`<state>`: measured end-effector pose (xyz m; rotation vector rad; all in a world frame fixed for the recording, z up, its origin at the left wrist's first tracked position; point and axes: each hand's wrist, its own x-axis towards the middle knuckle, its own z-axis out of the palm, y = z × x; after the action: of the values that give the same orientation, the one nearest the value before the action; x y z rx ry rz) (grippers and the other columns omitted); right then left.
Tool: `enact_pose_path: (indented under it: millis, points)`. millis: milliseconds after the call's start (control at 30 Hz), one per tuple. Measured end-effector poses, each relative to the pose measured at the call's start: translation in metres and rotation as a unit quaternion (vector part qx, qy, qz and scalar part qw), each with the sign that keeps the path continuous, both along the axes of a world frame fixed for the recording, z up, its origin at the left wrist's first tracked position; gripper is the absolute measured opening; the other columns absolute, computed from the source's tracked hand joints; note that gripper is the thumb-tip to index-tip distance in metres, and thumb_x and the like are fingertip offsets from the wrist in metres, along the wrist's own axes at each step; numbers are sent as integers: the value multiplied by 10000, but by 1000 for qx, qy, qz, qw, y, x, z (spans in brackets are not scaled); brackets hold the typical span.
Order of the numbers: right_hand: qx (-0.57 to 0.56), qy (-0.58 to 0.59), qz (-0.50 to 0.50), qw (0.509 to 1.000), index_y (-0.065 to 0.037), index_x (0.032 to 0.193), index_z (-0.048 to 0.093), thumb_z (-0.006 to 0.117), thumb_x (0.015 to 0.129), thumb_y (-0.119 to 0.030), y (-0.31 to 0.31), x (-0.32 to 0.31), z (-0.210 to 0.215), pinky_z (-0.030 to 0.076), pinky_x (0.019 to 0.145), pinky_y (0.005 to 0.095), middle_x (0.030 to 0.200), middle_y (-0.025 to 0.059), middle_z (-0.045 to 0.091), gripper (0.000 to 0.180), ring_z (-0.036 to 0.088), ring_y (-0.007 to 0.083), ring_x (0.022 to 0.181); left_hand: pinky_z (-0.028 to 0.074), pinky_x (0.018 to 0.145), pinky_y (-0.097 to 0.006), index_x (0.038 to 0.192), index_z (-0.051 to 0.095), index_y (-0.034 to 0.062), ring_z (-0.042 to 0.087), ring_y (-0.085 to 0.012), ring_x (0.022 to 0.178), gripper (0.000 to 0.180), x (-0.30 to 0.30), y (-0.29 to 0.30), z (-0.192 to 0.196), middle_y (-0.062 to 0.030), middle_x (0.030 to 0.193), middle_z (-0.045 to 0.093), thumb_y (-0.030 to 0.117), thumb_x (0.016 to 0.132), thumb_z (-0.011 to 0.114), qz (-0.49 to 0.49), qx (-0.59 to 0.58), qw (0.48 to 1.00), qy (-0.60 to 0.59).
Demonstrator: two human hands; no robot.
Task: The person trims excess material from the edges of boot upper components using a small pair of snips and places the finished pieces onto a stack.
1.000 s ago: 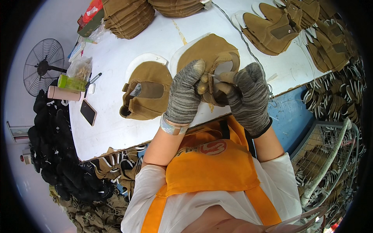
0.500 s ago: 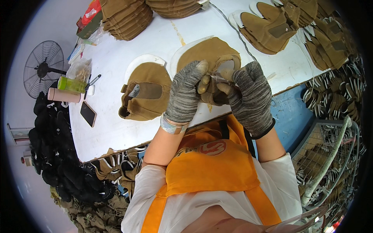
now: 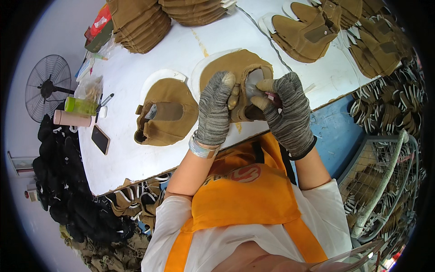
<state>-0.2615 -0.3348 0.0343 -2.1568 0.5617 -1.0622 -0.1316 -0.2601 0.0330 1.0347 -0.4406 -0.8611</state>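
Both my hands wear grey knitted gloves with pale fingertips. My left hand [image 3: 216, 106] is closed on the edge of a brown shoe upper [image 3: 247, 63] that lies in front of me on the table. Beside the upper's opening, my right hand [image 3: 286, 109] pinches a small tool [image 3: 273, 98] with a dark red part; the fingers hide most of it. A pale lining shows inside the opening. Left of my left hand lies a second brown shoe upper [image 3: 179, 122] with a white curved edge piece, touched by neither hand.
The white table [image 3: 122, 154] bears stacked brown uppers [image 3: 140, 27] at the back and more uppers [image 3: 308, 36] at the right. A phone [image 3: 100, 139], a pink bottle [image 3: 72, 118] and a fan [image 3: 47, 88] are at the left. A wire cart [image 3: 380, 181] stands at the right.
My right hand has drawn apart from my left hand, uncovering the upper's opening. The tool's bright tip no longer shows between the hands. The whole view has shifted slightly.
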Motion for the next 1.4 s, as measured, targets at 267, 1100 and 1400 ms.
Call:
enact_pose_path:
  millis: [267, 1100, 1400]
  points:
    - [151, -67, -10, 986, -25, 1084, 581, 738, 804, -176, -3, -1, -3, 511, 758, 328, 947, 93, 575, 355, 594, 222, 856, 420, 567, -207, 795, 563, 96, 491, -64, 610, 282, 4, 3, -4, 14, 653, 510, 315, 969, 528, -43, -17, 998, 29]
    - [509, -369, 170, 759, -11, 1274, 516, 515, 894, -145, -76, -9, -13, 525, 895, 391, 1134, 139, 607, 403, 624, 253, 1011, 434, 840, -307, 1301, 445, 13, 518, -192, 959, 696, -6, 32, -62, -86, 1130, 547, 473, 836, 682, -47, -52, 993, 90]
    - [629, -426, 299, 578, -19, 1120, 542, 505, 944, -156, -77, -5, -56, 435, 506, 208, 1022, 82, 619, 226, 502, 120, 602, 387, 1064, -405, 1328, 428, -3, 495, -254, 1217, 515, 4, 15, -11, -146, 1303, 520, 318, 947, 558, -136, -140, 961, 196]
